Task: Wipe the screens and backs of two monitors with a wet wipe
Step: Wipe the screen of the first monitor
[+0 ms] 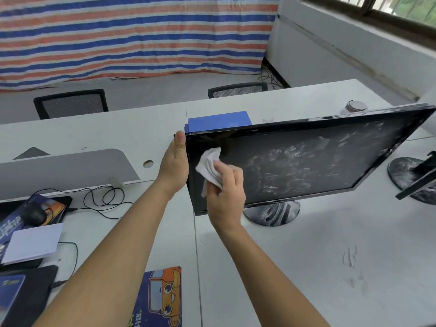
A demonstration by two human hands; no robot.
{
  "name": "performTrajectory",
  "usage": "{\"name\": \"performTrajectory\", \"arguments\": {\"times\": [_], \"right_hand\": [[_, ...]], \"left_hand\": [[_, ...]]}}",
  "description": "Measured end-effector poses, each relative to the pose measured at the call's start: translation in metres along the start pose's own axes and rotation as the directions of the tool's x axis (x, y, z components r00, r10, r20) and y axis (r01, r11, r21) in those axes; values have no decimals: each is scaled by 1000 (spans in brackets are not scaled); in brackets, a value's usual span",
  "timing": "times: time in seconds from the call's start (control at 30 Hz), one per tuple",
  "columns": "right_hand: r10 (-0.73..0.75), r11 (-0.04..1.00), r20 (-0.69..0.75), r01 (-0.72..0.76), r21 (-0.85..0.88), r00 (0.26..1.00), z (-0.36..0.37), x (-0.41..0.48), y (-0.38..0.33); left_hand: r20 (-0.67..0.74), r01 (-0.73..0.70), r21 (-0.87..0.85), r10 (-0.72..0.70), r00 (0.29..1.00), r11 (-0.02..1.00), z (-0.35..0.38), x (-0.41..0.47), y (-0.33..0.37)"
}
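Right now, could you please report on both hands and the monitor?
Left hand presses left edge of monitor. Right hand holds wet wipe on screen, left side. White smears across middle; nothing blocking.

Dusty black monitor [306, 161] stands tilted; crumpled white wipe [208, 165] touches its screen.
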State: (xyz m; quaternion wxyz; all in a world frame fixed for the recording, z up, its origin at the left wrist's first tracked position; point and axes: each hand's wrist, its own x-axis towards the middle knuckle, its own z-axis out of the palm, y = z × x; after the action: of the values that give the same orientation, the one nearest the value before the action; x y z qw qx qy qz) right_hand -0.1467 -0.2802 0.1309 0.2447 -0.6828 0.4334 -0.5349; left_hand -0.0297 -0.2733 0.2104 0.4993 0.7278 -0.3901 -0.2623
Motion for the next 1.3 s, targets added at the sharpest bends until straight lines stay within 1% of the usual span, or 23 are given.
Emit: {"name": "performTrajectory", "arguments": {"times": [0.07, 0.13, 0.17, 0.2, 0.27, 0.3, 0.33, 0.4, 0.47, 0.57, 0.67, 0.73, 0.77, 0.8, 0.83, 0.87, 0.9, 0.93, 1.0, 1.07, 1.13, 1.23, 1.3], "right_hand": [[21, 999, 50, -19, -27, 999, 6, 3, 3], [163, 983, 213, -142, -113, 963, 11, -15, 30], [290, 951, 306, -238, -196, 907, 10, -28, 48], [448, 887, 374, -352, -298, 812, 7, -43, 66], [696, 715, 376, -538, -446, 612, -4, -66, 97], [737, 674, 348, -592, -441, 580, -11, -74, 106], [733, 680, 335, -619, -393, 592, -13, -78, 111], [626, 780, 310, -577, -243, 716, -14, -73, 99], [439, 898, 226, -433, -80, 869, -16, -53, 67], [151, 985, 34, -153, 78, 988, -22, -10, 6], [-44, 998, -77, 40, -52, 996, -21, 9, 4], [-5, 959, 91, 30, -283, 996, -18, 2, 33], [99, 913, 239, 8, -407, 966, -15, -11, 60], [262, 856, 373, -35, -516, 890, -15, -24, 82], [442, 798, 447, -112, -592, 778, -18, -37, 102], [578, 753, 459, -224, -618, 674, -25, -46, 114], [649, 726, 435, -337, -599, 625, -31, -52, 121], [659, 728, 418, -389, -564, 626, -36, -52, 121], [537, 822, 406, -349, -451, 739, -40, -45, 104], [387, 920, 316, -339, -196, 866, -41, -28, 67], [287, 956, 172, -293, 11, 942, -38, -10, 34], [226, 966, 20, -227, 122, 974, -32, 8, 14], [250, 964, 21, -251, 86, 968, -27, 7, 20]], "left_hand": [[1, 1, -1, -1, 1000, 1000, 0, -3, -1], [-16, 5, -14, -5, 1000, 1000, 1, -7, 1], [-18, 3, -17, -3, 1000, 1000, 2, -8, 2], [-24, 5, -22, -5, 1000, 1000, 3, -9, 2], [-34, -6, -14, 6, 999, 1000, 5, -13, 2], [-40, -10, -4, 10, 999, 1000, 6, -16, 1], [-53, -13, -1, 13, 999, 1000, 6, -18, 0], [-67, -18, -12, 17, 998, 1000, 6, -21, -4], [-79, -20, -18, 19, 997, 1000, 5, -20, -7], [-65, -21, -14, 20, 998, 1000, 4, -17, -9], [-72, -28, -24, 27, 997, 999, 4, -20, -9], [-77, -24, -34, 21, 997, 999, 4, -20, -8], [-72, -26, -34, 23, 997, 999, 4, -21, -7], [-75, -24, -32, 21, 997, 999, 4, -21, -6], [-76, -28, -28, 26, 997, 999, 3, -21, -6], [-77, -26, -23, 24, 997, 999, 4, -21, -7], [-76, -24, -15, 23, 997, 1000, 4, -21, -9], [-82, -21, -16, 20, 996, 1000, 5, -22, -9], [-100, -11, -23, 9, 995, 1000, 6, -22, -9], [-103, -20, -24, 17, 995, 1000, 7, -22, -7], [-107, -26, -30, 23, 994, 999, 8, -22, -5], [-124, -26, -31, 22, 992, 999, 9, -28, -5], [-132, -31, -18, 28, 991, 999, 10, -30, -5]]}}
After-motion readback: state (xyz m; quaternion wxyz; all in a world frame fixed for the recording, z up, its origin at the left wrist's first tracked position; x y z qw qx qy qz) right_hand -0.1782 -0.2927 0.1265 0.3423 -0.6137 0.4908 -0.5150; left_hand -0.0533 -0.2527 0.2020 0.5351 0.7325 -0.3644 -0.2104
